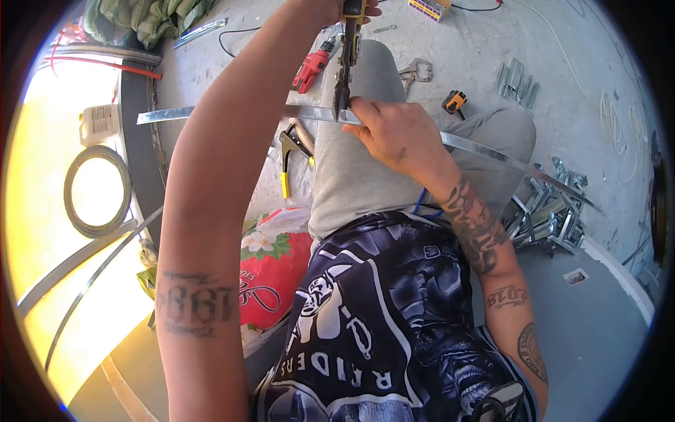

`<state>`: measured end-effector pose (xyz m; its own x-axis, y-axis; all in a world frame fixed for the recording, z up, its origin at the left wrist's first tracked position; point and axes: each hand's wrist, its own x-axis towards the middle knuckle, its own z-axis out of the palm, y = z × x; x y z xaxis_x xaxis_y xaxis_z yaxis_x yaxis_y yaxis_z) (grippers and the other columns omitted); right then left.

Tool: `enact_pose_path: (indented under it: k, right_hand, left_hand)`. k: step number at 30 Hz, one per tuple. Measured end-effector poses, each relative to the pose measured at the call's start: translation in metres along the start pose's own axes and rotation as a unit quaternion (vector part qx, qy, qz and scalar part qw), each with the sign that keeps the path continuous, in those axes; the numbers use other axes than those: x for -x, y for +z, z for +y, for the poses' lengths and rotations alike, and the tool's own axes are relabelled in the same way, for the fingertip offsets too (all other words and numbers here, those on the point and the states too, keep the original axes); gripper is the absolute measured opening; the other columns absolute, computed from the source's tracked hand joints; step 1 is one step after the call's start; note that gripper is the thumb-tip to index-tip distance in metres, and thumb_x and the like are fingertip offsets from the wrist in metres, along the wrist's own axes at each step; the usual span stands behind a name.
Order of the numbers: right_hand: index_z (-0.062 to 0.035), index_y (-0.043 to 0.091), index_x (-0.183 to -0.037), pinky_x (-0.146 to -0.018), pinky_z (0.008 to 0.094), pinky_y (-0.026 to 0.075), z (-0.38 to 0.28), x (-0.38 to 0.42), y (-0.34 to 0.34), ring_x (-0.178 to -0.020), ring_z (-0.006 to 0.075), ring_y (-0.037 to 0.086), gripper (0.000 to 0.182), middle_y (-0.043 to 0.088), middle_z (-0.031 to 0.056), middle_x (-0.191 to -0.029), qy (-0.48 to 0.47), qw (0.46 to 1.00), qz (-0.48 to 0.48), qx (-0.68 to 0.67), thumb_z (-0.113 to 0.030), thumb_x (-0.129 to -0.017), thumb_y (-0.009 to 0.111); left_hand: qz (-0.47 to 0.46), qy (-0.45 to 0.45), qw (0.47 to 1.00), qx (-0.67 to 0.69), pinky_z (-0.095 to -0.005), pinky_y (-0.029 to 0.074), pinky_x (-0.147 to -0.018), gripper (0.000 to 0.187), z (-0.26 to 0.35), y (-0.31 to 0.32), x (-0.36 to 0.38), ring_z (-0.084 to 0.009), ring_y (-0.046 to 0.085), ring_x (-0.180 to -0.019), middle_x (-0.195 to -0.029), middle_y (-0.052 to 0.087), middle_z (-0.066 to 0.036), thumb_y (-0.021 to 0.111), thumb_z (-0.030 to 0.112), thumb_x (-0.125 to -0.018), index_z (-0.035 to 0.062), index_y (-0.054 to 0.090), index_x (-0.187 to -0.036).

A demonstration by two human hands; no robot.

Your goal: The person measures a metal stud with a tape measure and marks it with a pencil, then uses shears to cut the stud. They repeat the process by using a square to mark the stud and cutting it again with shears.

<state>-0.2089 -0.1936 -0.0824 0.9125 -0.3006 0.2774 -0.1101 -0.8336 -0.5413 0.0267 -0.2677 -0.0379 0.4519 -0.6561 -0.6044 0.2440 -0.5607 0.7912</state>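
My left hand (325,10), partly cut off by the top edge, is closed round the yellow-handled metal snips (346,60). The snips point down, their jaws meeting a long, thin metal strip (485,148) above my lap. Just right of the jaws, my right hand (404,133) grips the strip, thumb and fingers closed on it. The strip runs across my legs, passes behind my left forearm and comes out at the left. How far the jaws close on the metal cannot be made out.
A red drill (313,67) and a yellow-handled tool (285,158) lie beside my leg. Locking pliers (416,72), a tape measure (454,103) and cut metal pieces (517,83) are ahead. A metal pile (552,218) is at right, a coil (72,190) at left.
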Motion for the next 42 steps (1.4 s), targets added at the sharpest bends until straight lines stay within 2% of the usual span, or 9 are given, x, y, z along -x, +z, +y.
enact_pose_path:
  k: [7, 22, 27, 30, 32, 36, 38, 40, 42]
  right_hand:
    - [-0.0078, 0.065, -0.105, -0.054, 0.0413, 0.052, 0.0, -0.002, -0.001, -0.067, 0.0321, 0.068, 0.032, 0.068, 0.0108, -0.075, 0.006, 1.0, 0.012, -0.008, -0.033, -0.087, 0.075]
    - [-0.0067, 0.066, -0.105, -0.057, 0.041, 0.054, -0.002, 0.003, 0.004, -0.069, 0.0314, 0.069, 0.033, 0.069, 0.0099, -0.079, -0.012, 0.999, 0.028, 0.015, -0.03, -0.084, 0.077]
    - [-0.0052, 0.063, -0.108, -0.071, 0.0424, 0.057, 0.006, 0.004, 0.005, -0.084, 0.0334, 0.07, 0.04, 0.066, 0.0154, -0.104, 0.052, 0.998, -0.009, -0.028, -0.025, -0.077, 0.079]
    - [-0.004, 0.06, -0.106, -0.072, 0.043, 0.056, 0.021, -0.001, -0.002, -0.086, 0.034, 0.069, 0.045, 0.061, 0.0165, -0.109, 0.051, 0.998, -0.033, 0.009, -0.024, -0.072, 0.082]
    - [-0.0043, 0.059, -0.104, -0.07, 0.0429, 0.056, 0.016, -0.009, -0.015, -0.083, 0.0335, 0.069, 0.044, 0.062, 0.0151, -0.103, 0.07, 0.997, -0.027, 0.011, -0.023, -0.071, 0.082]
    - [-0.0051, 0.056, -0.098, -0.065, 0.0422, 0.055, 0.015, -0.016, -0.033, -0.074, 0.0322, 0.068, 0.042, 0.063, 0.0117, -0.088, 0.085, 0.996, 0.012, 0.015, -0.022, -0.07, 0.083]
    - [-0.0061, 0.055, -0.095, -0.062, 0.0418, 0.054, 0.015, -0.019, -0.047, -0.07, 0.0315, 0.067, 0.039, 0.062, 0.0098, -0.08, 0.058, 0.997, 0.054, 0.022, -0.023, -0.071, 0.082]
    - [-0.0069, 0.055, -0.093, -0.062, 0.0415, 0.054, 0.008, -0.022, -0.066, -0.071, 0.031, 0.068, 0.036, 0.062, 0.0096, -0.079, 0.047, 0.995, 0.08, 0.043, -0.023, -0.073, 0.08]
    - [-0.0084, 0.057, -0.094, -0.062, 0.0409, 0.052, 0.002, -0.022, -0.088, -0.07, 0.0292, 0.067, 0.037, 0.064, 0.0069, -0.079, 0.051, 0.994, 0.081, 0.048, -0.02, -0.071, 0.083]
  left_hand:
    - [-0.048, -0.004, 0.998, 0.033, -0.0456, 0.051, -0.062, 0.03, -0.001, -0.015, -0.014, -0.024, 0.058, -0.064, -0.072, 0.056, -0.008, 0.068, 0.034, -0.086, 0.0076, 0.054, -0.083]
    - [0.083, 0.131, 0.985, -0.081, -0.033, 0.038, -0.041, 0.025, 0.0, 0.008, 0.01, -0.0168, 0.046, -0.043, -0.059, 0.051, -0.004, 0.068, 0.023, -0.095, 0.0068, 0.058, -0.078]
    - [-0.023, 0.056, 0.998, 0.028, -0.0352, 0.052, -0.063, 0.027, 0.01, 0.013, 0.041, -0.0195, 0.062, -0.071, -0.084, 0.064, -0.011, 0.068, 0.031, -0.092, 0.0045, 0.061, -0.094]
    - [-0.105, 0.334, 0.932, 0.091, -0.0385, 0.054, -0.075, 0.039, 0.036, 0.0, 0.112, -0.0241, 0.065, -0.087, -0.098, 0.066, -0.015, 0.062, 0.028, -0.089, -0.0025, 0.059, -0.114]
    - [-0.082, 0.427, 0.891, 0.126, -0.0404, 0.053, -0.075, 0.032, 0.047, -0.006, 0.189, -0.0265, 0.066, -0.086, -0.098, 0.065, -0.015, 0.065, 0.03, -0.085, 0.0037, 0.061, -0.103]
    - [0.128, 0.677, 0.723, 0.048, -0.0539, 0.041, -0.099, 0.07, 0.03, -0.07, 0.258, -0.0375, 0.052, -0.104, -0.119, 0.051, -0.029, 0.056, 0.028, -0.071, -0.0133, 0.048, -0.126]
    - [0.053, 0.711, 0.7, 0.04, -0.0546, 0.039, -0.098, 0.079, 0.017, -0.068, 0.266, -0.0336, 0.048, -0.097, -0.115, 0.05, -0.026, 0.057, 0.028, -0.068, -0.0124, 0.042, -0.135]
    - [0.239, 0.689, 0.683, -0.023, -0.0551, 0.039, -0.099, 0.089, 0.005, -0.058, 0.246, -0.0355, 0.049, -0.1, -0.115, 0.05, -0.028, 0.056, 0.024, -0.067, -0.0102, 0.033, -0.145]
    - [0.239, 0.701, 0.668, 0.073, -0.0472, 0.042, -0.098, 0.089, -0.004, -0.054, 0.225, -0.0316, 0.055, -0.103, -0.121, 0.054, -0.025, 0.056, 0.021, -0.072, -0.0102, 0.027, -0.149]
